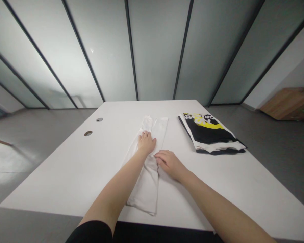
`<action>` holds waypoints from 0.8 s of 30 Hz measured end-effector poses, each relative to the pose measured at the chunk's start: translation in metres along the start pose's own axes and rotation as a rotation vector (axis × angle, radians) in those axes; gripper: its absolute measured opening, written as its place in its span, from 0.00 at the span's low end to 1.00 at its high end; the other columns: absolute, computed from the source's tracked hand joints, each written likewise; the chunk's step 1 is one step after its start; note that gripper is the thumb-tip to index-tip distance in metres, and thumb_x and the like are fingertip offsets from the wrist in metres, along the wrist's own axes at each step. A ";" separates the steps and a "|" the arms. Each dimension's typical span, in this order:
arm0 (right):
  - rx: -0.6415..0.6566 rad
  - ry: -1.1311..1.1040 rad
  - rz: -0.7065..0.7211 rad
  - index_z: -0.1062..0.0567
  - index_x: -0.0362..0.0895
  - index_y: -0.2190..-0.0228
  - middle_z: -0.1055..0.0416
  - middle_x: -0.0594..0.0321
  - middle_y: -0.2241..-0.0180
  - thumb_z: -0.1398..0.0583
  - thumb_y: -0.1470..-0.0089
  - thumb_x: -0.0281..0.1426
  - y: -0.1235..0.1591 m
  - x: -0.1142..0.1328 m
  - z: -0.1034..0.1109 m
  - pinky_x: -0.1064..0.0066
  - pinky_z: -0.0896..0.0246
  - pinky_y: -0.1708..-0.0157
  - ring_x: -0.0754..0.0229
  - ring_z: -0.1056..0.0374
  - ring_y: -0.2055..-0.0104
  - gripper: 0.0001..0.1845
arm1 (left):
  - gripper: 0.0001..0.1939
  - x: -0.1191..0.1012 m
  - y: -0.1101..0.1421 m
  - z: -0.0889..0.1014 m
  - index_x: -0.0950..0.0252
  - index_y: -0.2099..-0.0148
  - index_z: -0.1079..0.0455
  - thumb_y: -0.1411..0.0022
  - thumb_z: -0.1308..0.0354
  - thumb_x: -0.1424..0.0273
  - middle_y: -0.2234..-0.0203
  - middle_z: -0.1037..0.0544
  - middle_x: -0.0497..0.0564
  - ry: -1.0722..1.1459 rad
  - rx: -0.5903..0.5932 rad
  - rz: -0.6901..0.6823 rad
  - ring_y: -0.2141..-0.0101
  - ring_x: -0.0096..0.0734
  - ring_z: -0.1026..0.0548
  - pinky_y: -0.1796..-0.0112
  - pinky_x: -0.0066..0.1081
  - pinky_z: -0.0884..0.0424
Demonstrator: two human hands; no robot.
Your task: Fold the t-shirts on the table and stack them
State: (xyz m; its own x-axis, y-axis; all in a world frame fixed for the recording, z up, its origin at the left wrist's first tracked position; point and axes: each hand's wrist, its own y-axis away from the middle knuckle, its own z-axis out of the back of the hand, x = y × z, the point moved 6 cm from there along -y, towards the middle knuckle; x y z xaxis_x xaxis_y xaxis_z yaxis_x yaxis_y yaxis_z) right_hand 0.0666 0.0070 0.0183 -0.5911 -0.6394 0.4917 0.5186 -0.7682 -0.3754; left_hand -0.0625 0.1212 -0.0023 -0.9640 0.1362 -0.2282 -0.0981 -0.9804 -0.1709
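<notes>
A white garment point(147, 190), folded into a long narrow shape, lies on the white table in front of me. Its far end splits into two strips, and creases run across its middle. My left hand point(147, 143) rests palm down on the upper part with the fingers spread. At the garment's right edge, my right hand point(171, 164) has its thumb and fingers drawn together on the fabric. Exactly how much cloth is between those fingertips is hidden. My left forearm covers part of the garment's left side.
To the right lies a stack of folded clothes point(210, 135), with a black, yellow and white printed piece on top. Two round holes point(88, 133) pierce the table point(66, 175) on the left. Frosted glass panels stand beyond it, and a wooden piece of furniture point(288, 103) is at far right.
</notes>
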 end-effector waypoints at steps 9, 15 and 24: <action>-0.027 0.049 -0.019 0.24 0.47 0.38 0.29 0.52 0.33 0.48 0.26 0.38 0.003 -0.002 -0.010 0.48 0.43 0.29 0.47 0.39 0.27 0.23 | 0.28 0.034 0.065 0.009 0.63 0.32 0.33 0.20 0.68 0.66 0.36 0.24 0.58 0.684 -0.186 0.044 0.34 0.36 0.29 0.33 0.42 0.35; 0.159 0.282 -0.218 0.34 0.44 0.29 0.45 0.49 0.25 0.45 0.28 0.46 -0.006 -0.022 -0.038 0.41 0.54 0.26 0.36 0.52 0.22 0.34 | 0.26 0.035 0.088 0.019 0.63 0.30 0.36 0.22 0.61 0.65 0.33 0.27 0.58 0.566 -0.035 0.013 0.32 0.37 0.31 0.31 0.42 0.37; 0.158 0.447 -0.399 0.35 0.46 0.29 0.43 0.47 0.25 0.47 0.29 0.45 -0.070 -0.081 -0.024 0.44 0.50 0.29 0.34 0.47 0.25 0.33 | 0.36 0.011 0.104 0.012 0.73 0.22 0.48 0.26 0.55 0.60 0.25 0.42 0.65 0.021 0.163 -0.126 0.24 0.50 0.47 0.27 0.50 0.49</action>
State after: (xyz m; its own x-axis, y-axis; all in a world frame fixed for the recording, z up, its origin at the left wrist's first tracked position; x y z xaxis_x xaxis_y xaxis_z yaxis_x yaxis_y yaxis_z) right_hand 0.0630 0.1119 -0.0135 -0.9422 -0.2821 0.1809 0.2692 -0.9586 -0.0932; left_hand -0.0868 0.0191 -0.0110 -0.9363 0.2608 -0.2353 -0.2583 -0.9652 -0.0422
